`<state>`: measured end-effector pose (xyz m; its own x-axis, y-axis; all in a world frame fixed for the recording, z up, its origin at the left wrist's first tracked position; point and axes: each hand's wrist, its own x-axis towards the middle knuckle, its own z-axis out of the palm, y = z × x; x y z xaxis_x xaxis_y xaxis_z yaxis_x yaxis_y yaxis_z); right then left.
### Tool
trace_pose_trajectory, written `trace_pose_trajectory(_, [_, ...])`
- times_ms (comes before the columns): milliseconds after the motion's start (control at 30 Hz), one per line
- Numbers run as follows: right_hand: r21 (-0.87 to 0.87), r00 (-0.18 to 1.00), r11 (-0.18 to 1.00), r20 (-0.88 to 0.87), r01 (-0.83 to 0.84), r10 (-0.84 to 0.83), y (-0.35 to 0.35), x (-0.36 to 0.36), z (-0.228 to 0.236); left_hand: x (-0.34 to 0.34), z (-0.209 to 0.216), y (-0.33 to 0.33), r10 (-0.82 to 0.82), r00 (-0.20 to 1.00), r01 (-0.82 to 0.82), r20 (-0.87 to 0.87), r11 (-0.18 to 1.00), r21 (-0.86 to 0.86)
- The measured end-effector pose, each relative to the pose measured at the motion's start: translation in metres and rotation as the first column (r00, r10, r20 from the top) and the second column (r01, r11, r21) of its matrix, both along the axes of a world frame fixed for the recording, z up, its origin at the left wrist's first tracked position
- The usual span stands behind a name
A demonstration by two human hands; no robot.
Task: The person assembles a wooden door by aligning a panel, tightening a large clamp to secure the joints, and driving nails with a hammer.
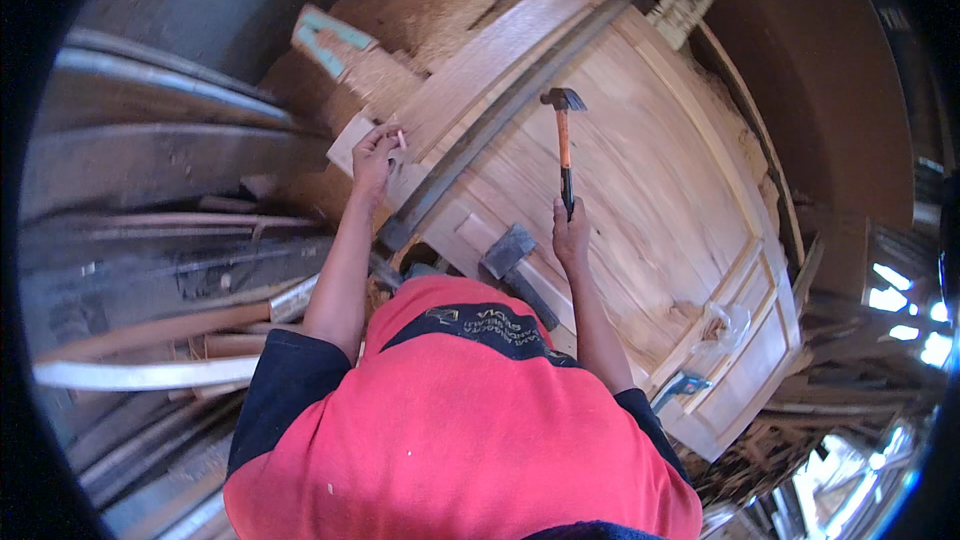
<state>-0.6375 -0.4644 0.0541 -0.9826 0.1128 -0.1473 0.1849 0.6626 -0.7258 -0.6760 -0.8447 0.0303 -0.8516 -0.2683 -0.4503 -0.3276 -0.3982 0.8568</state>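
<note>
My right hand [572, 232] is closed round the black lower grip of a claw hammer [565, 145]. The hammer's dark head points away from me, above a pale wooden door panel [620, 190]. Over the panel's left corner, my left hand [372, 158] pinches a small pale peg [402, 140] between thumb and fingers. A long dark metal bar clamp [510, 110] runs slantwise across the panel, just right of my left hand. Nearer to me lies a dark, block-headed mallet [508, 250], its handle pointing to the lower right.
A clear plastic bag [728, 325] and a teal-handled tool [685, 383] rest on the panel's right end. A board with pale green patches [335, 40] lies beyond the left corner. Long planks [150, 370] are stacked at left; wood scraps [780, 455] lie at lower right.
</note>
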Motion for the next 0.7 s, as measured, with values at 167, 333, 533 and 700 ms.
trace_pose_trajectory(167, [-0.037,0.968,0.968,0.056,0.248,-0.246,0.05,-0.012,-0.046,-0.119,-0.007,0.085,-0.162,0.962,0.11,-0.22,0.966,-0.233])
trace_pose_trajectory(333, [-0.081,0.929,0.926,0.045,0.37,-0.367,0.067,-0.025,-0.079,-0.266,-0.034,0.158,-0.251,0.954,0.157,-0.165,0.886,-0.437])
trace_pose_trajectory(533, [0.024,0.94,0.941,-0.077,0.336,-0.333,0.058,-0.023,-0.09,-0.448,-0.077,0.212,-0.318,0.868,-0.041,-0.381,0.719,-0.694])
trace_pose_trajectory(700, [0.04,0.916,0.917,-0.094,0.396,-0.391,0.059,-0.008,-0.108,-0.517,-0.088,0.269,-0.379,0.859,-0.051,-0.344,0.606,-0.794])
